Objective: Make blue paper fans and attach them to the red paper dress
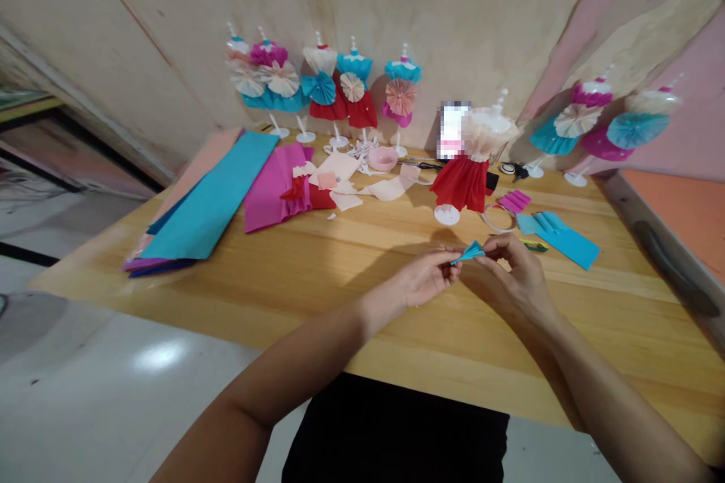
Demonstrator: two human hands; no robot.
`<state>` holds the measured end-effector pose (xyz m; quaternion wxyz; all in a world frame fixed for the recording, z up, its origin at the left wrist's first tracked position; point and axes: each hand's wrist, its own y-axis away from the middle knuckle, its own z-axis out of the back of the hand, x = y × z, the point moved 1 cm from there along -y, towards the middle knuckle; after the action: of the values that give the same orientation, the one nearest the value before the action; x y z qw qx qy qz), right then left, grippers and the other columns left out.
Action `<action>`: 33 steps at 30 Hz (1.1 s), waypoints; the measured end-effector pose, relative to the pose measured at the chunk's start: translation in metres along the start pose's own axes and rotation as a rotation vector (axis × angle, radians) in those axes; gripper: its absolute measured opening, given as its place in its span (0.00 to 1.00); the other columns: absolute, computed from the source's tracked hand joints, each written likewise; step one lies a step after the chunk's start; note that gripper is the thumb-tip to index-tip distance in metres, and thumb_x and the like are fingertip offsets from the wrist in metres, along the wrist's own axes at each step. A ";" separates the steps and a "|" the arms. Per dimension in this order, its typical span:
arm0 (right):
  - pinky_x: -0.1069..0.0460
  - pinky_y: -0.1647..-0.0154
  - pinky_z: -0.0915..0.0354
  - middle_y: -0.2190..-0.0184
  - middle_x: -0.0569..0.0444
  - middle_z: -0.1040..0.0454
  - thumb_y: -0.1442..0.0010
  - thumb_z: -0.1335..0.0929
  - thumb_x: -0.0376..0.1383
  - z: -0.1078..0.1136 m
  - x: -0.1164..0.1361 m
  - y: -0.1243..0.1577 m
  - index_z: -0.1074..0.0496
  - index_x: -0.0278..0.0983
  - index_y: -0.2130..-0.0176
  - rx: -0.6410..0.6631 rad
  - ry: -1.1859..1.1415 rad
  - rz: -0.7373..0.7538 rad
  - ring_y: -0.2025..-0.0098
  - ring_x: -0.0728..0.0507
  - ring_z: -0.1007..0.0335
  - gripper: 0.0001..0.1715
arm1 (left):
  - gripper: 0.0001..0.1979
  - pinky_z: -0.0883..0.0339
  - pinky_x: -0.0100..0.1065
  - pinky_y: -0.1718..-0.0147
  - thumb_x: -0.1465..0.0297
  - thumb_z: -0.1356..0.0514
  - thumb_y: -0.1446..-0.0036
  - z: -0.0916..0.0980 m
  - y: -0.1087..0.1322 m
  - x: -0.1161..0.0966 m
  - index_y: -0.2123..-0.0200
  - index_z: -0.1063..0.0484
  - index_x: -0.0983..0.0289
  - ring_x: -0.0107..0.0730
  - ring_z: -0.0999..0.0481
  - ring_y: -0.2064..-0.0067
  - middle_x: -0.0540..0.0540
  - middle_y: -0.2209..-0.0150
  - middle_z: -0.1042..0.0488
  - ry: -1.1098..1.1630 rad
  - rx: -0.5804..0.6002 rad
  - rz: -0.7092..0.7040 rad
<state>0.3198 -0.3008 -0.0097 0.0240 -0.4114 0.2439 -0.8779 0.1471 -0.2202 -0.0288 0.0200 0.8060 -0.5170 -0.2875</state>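
Both my hands meet above the wooden table [340, 272], pinching a small pleated fan of blue crepe paper [469, 252]. My left hand [422, 281] grips its narrow left end with closed fingertips. My right hand [515, 275] holds the wider right side, fingers curled round it. Just beyond them stands a small mannequin in a red paper skirt [463, 179] on a white foot. More pleated blue paper [558, 235] lies to the right of my hands.
Sheets of blue [218, 196], pink [277, 185] and peach crepe paper lie at the left. Several dressed paper-doll stands [334, 87] line the back wall, two more [594, 117] at the right. A pink bowl [383, 158], scissors [422, 164], paper scraps and a tape ring [498, 217] sit mid-table.
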 end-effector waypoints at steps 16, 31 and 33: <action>0.46 0.63 0.32 0.64 0.52 0.28 0.36 0.32 0.37 0.004 0.006 -0.003 0.28 0.42 0.57 0.031 0.151 0.184 0.64 0.44 0.30 0.05 | 0.03 0.36 0.21 0.72 0.80 0.40 0.41 0.000 0.001 0.000 0.67 0.28 0.69 0.18 0.32 0.73 0.51 0.72 0.31 0.003 -0.005 0.028; 0.43 0.53 0.32 0.58 0.49 0.27 0.37 0.33 0.35 0.003 0.009 -0.003 0.29 0.43 0.61 0.086 0.218 0.269 0.54 0.40 0.29 0.02 | 0.06 0.43 0.26 0.67 0.75 0.34 0.47 0.002 0.000 0.001 0.65 0.26 0.67 0.19 0.32 0.67 0.50 0.66 0.29 -0.276 -0.090 -0.318; 0.42 0.53 0.33 0.59 0.50 0.27 0.37 0.32 0.34 0.003 0.012 -0.003 0.29 0.43 0.62 0.068 0.195 0.253 0.54 0.39 0.29 0.03 | 0.07 0.43 0.27 0.66 0.74 0.34 0.47 0.001 0.001 0.001 0.64 0.26 0.67 0.19 0.32 0.67 0.51 0.66 0.29 -0.304 -0.087 -0.332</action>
<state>0.3146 -0.3021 0.0013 0.1245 -0.2892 0.2651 -0.9114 0.1466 -0.2215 -0.0300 -0.0708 0.8259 -0.3615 -0.4269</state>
